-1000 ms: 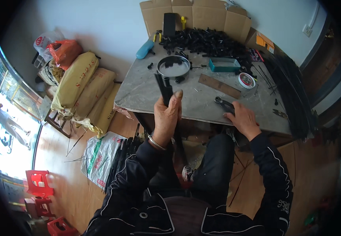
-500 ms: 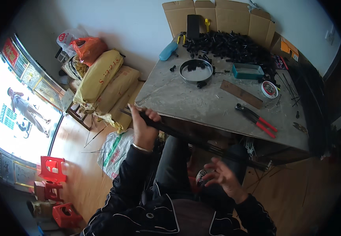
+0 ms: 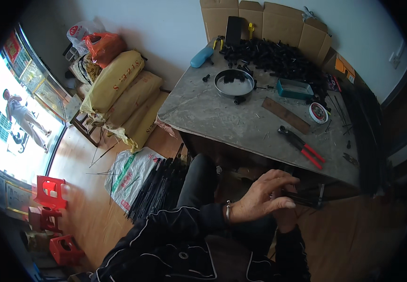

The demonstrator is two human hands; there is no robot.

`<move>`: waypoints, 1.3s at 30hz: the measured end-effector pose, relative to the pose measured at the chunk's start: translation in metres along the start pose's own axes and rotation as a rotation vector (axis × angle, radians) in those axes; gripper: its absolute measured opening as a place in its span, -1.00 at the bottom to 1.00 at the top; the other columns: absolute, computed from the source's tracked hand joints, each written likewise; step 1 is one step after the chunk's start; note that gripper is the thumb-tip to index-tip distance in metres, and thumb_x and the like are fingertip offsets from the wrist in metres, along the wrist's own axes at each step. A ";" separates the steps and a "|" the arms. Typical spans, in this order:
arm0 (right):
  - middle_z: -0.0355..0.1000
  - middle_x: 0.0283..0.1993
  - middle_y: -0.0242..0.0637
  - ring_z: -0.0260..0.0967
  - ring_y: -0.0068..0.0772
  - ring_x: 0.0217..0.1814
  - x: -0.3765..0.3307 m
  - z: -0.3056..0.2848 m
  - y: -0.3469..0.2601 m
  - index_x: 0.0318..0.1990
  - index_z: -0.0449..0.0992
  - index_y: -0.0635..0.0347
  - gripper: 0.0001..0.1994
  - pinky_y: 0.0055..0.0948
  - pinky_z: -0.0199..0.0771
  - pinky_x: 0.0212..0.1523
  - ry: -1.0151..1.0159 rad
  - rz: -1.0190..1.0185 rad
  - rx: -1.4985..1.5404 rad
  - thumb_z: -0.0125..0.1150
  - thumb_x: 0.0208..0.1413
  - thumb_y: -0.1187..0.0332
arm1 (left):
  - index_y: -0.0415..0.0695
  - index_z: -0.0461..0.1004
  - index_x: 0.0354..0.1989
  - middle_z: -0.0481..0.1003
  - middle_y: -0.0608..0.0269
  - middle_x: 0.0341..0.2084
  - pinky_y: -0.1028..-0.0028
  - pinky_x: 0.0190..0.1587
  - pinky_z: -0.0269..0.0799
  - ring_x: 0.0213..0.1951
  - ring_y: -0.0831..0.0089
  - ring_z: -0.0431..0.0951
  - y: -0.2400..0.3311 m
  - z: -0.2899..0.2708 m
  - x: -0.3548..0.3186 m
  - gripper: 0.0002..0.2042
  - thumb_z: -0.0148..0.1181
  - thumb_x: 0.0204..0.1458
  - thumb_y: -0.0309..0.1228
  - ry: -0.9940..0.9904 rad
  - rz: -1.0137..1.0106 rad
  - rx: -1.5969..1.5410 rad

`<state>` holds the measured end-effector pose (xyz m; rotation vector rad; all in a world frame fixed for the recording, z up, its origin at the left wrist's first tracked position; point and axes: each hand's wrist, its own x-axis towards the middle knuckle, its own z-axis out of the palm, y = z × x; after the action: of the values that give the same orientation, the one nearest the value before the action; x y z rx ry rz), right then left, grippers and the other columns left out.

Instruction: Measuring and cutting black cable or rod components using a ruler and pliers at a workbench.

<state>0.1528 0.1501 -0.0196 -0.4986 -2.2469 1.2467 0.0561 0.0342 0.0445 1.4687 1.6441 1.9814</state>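
Observation:
My left hand [image 3: 265, 196] reaches across to the right in front of the table edge, its thumb and fingers apart. Just behind it is my right hand [image 3: 285, 217], its fingers mostly covered by the left. A bundle of thin black rods [image 3: 307, 196] sticks out to the right past both hands, below the table. Whether the right fingers close round it is hidden. On the floor to my left, many long black rods [image 3: 159, 190] lie partly over a white plastic sack [image 3: 123, 174].
The grey table [image 3: 189, 110] bears a pile of black parts [image 3: 278, 58], a round metal pan [image 3: 247, 92], a teal box [image 3: 295, 89], a rusty flat bar [image 3: 285, 115] and red-handled cutters [image 3: 302, 148]. Yellow sacks [image 3: 114, 84] and red stools [image 3: 50, 191] stand left. A person [image 3: 22, 117] is outside.
My left hand has moved right from the bundle's left end to beside my right hand. The bundle no longer stretches across my lap, and the rods on the floor now show.

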 end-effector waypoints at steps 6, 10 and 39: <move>0.31 -0.10 -0.04 0.39 -0.13 -0.09 0.009 0.063 0.013 0.03 0.30 0.20 -0.73 -0.30 0.44 -0.17 -0.416 -0.481 -0.629 -0.07 0.24 0.30 | -0.24 0.53 -0.12 0.50 0.14 -0.32 0.44 -0.24 0.47 -0.27 0.31 0.55 0.000 -0.016 -0.012 -0.67 0.33 -0.01 -0.32 0.199 -0.107 0.059; 0.37 -0.42 -0.34 0.31 -0.47 -0.47 0.002 0.067 -0.007 -0.29 0.42 0.20 -0.84 -0.45 0.34 -0.41 -0.206 -0.159 -0.284 0.20 0.10 0.31 | -0.25 0.54 -0.12 0.49 0.18 -0.35 0.52 -0.28 0.41 -0.32 0.46 0.50 -0.001 -0.040 -0.013 -0.74 0.24 0.08 -0.36 0.249 -0.232 0.062; 0.37 -0.44 -0.46 0.26 -0.71 -0.38 0.026 0.046 -0.056 -0.37 0.39 0.29 -0.93 -0.64 0.29 -0.32 -0.059 0.122 0.486 0.15 0.12 0.54 | -0.08 0.42 -0.40 0.35 0.53 -0.50 0.66 -0.43 0.26 -0.46 0.74 0.29 -0.018 -0.033 0.000 -0.84 0.16 0.18 -0.31 0.436 -0.564 -0.825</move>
<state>0.1010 0.1047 0.0153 -0.4164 -1.8817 1.8200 0.0232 0.0192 0.0329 0.2634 0.9456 2.2578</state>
